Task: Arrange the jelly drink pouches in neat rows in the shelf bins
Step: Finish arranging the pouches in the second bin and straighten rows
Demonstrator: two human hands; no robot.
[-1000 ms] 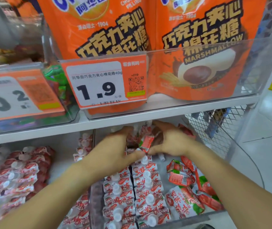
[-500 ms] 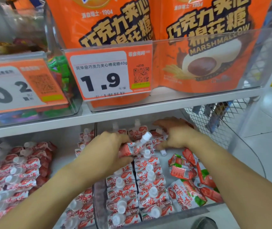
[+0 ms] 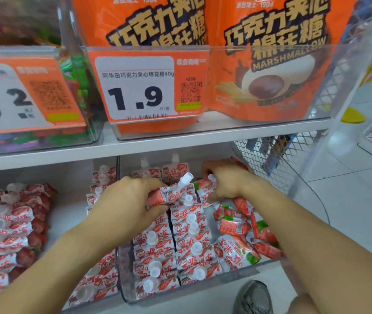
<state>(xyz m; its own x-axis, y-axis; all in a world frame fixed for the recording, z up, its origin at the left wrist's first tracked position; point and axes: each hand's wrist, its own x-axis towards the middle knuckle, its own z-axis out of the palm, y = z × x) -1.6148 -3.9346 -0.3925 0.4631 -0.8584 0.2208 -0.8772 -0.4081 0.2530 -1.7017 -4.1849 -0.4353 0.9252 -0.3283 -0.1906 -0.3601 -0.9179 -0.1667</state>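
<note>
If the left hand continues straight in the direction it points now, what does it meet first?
Probably the upright jelly pouches at the back of the bin. The left hand, holding a pouch with its cap aimed up and right, points toward the bin's back; the right hand lies slightly aside. Depth is unclear.

Orange price tag (image 3: 149, 86) on upper clear bin: "1.9", "40g", "+270", QR code. Left price tag (image 3: 22, 96): "0", "2", blurred. Orange bags (image 3: 268, 55): "MARSHMALLOW", "1904". Pouch lettering unreadable.

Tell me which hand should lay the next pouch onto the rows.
Left. The left hand already grips a pouch right above the rows; the right hand is busy further back.
</note>
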